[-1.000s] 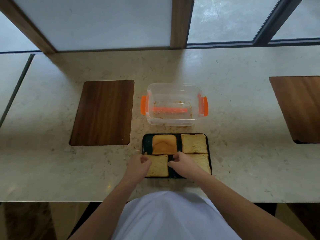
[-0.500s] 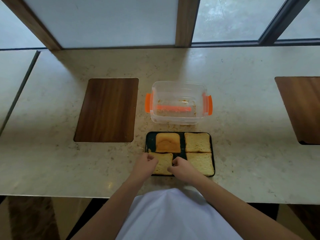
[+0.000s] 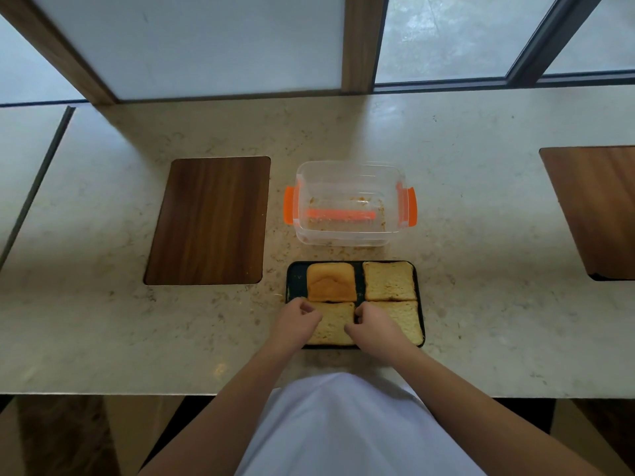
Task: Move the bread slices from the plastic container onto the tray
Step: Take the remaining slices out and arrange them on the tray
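Note:
A black tray [image 3: 294, 273] lies near the counter's front edge with several bread slices on it. A golden crust-end slice [image 3: 330, 282] fills the far left spot, a pale slice [image 3: 389, 280] the far right, another pale slice [image 3: 407, 321] the near right. My left hand [image 3: 298, 319] and my right hand [image 3: 372, 327] pinch the two sides of the near-left slice [image 3: 333, 324], which lies flat on the tray. Behind the tray stands the clear plastic container [image 3: 347, 168] with orange clips, holding only crumbs.
A dark wooden inset panel [image 3: 209, 219] sits left of the container, and another [image 3: 598, 207] lies at the far right. Crumbs are scattered on the marble counter [image 3: 481, 304] around the container. Window frames run along the back edge.
Both hands have stayed on the near-left slice, with fingers shifting slightly along its edges. The view has drifted a little to the right.

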